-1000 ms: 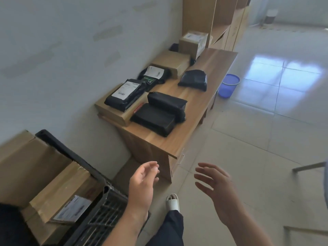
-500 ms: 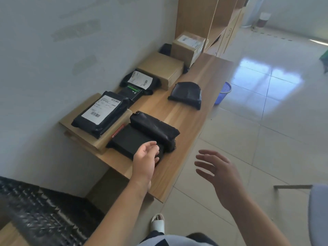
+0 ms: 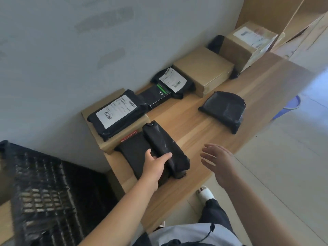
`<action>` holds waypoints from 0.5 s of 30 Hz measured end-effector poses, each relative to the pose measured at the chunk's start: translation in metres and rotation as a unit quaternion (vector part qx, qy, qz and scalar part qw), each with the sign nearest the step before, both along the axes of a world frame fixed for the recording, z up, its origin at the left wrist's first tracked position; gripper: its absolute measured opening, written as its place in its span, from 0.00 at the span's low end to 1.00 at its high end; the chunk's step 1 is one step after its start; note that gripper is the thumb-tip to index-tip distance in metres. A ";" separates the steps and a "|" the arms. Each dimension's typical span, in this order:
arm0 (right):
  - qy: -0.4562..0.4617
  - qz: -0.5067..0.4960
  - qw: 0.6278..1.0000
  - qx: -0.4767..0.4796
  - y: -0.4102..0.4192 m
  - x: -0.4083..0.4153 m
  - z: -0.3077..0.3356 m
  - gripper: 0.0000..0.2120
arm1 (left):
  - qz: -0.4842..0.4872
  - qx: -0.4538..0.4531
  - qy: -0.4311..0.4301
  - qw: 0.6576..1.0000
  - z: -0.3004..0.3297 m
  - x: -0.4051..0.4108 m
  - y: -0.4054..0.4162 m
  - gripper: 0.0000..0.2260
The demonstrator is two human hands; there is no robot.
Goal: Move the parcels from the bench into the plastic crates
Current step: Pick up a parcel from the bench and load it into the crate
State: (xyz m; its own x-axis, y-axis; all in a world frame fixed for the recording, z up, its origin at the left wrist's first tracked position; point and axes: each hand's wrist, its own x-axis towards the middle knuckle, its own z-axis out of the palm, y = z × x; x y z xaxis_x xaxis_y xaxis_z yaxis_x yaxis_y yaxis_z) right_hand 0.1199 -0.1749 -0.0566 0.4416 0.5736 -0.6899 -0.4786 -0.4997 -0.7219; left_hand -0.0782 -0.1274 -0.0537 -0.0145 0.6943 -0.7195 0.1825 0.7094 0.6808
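the wooden bench (image 3: 221, 139) runs along the wall with parcels spread over it so each can be taken singly. beside it on my left stands the black plastic crate (image 3: 46, 189), close so a carry is short. at the wall end are two cardboard boxes (image 3: 204, 70), then a labelled black mailer (image 3: 117, 114) lying on a flat carton (image 3: 113, 144), and a lone black pouch (image 3: 224, 109) near the front edge. nearest me a rolled black parcel (image 3: 165, 148) lies on a flat black parcel (image 3: 136, 157). my left hand (image 3: 154, 162) curls over the rolled one, thumb across it, to lift it. my right hand (image 3: 220, 160) hangs spread and empty just beside, ready to support.
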 end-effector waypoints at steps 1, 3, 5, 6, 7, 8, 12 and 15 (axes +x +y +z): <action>0.000 0.013 1.000 -0.006 0.013 0.015 -0.004 0.08 | 0.028 0.000 0.012 1.000 -0.005 0.009 0.005 0.45; 0.006 0.036 0.999 -0.014 0.036 0.046 -0.010 0.08 | 0.079 0.001 0.041 0.996 -0.015 0.028 0.013 0.47; 0.021 0.059 0.998 -0.017 0.052 0.072 -0.016 0.07 | 0.120 0.001 0.078 0.990 -0.023 0.044 0.015 0.48; 0.028 0.066 0.997 -0.018 0.058 0.083 -0.018 0.07 | 0.136 0.002 0.098 0.986 -0.027 0.052 0.015 0.49; 0.036 0.073 0.996 -0.019 0.063 0.093 -0.020 0.06 | 0.148 0.001 0.116 0.982 -0.029 0.058 0.015 0.49; 0.043 0.083 0.995 -0.019 0.067 0.101 -0.023 0.06 | 0.155 0.001 0.135 0.979 -0.030 0.064 0.015 0.49; 0.072 0.116 0.990 -0.038 0.068 0.120 -0.035 0.05 | 0.169 0.000 0.206 0.964 -0.032 0.076 0.014 0.45; 0.090 0.139 0.985 -0.046 0.061 0.126 -0.042 0.06 | 0.165 -0.002 0.229 0.959 -0.031 0.082 0.016 0.43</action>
